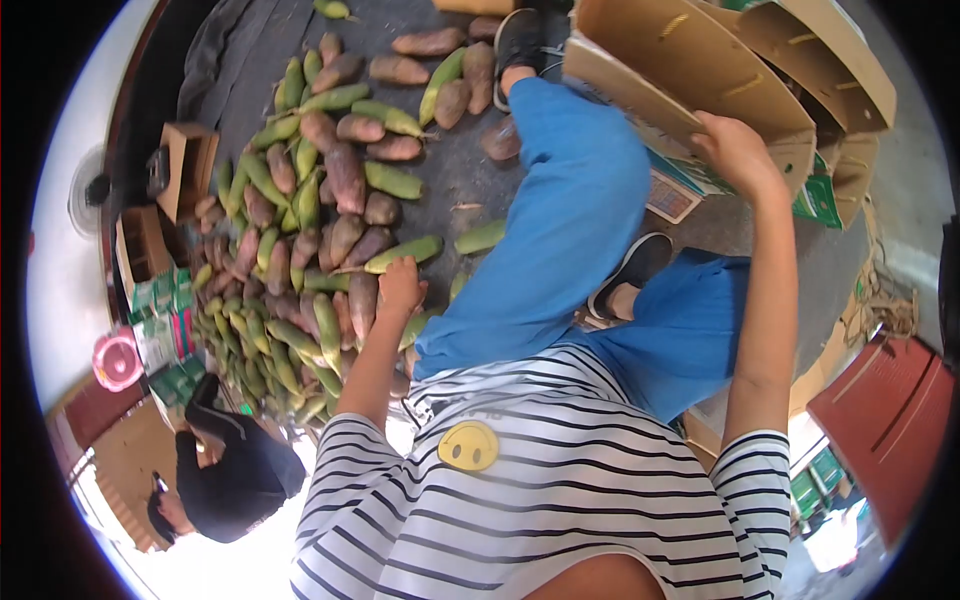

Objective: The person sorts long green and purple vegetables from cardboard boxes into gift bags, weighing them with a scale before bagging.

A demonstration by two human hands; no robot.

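Note:
My left hand (401, 287) reaches down into the pile with its fingers curled at the lower edge of a long green gourd-like vegetable (408, 253); the fingertips are partly hidden. Close by lie brown, tuber-like vegetables (345, 180) and more green ones (394, 181). Over on the right, my right hand (738, 152) grips the near edge of an upright cardboard box (690, 60), fingers closed over its wall. The inside of that box shows only in part.
The pile spreads over a dark cloth (455, 190) on the ground. More cardboard boxes (815, 50) stand behind the held one, and small ones (186, 170) at far left. A person in dark clothes (235, 470) bends at lower left. My blue-trousered leg (570, 200) extends beside the pile.

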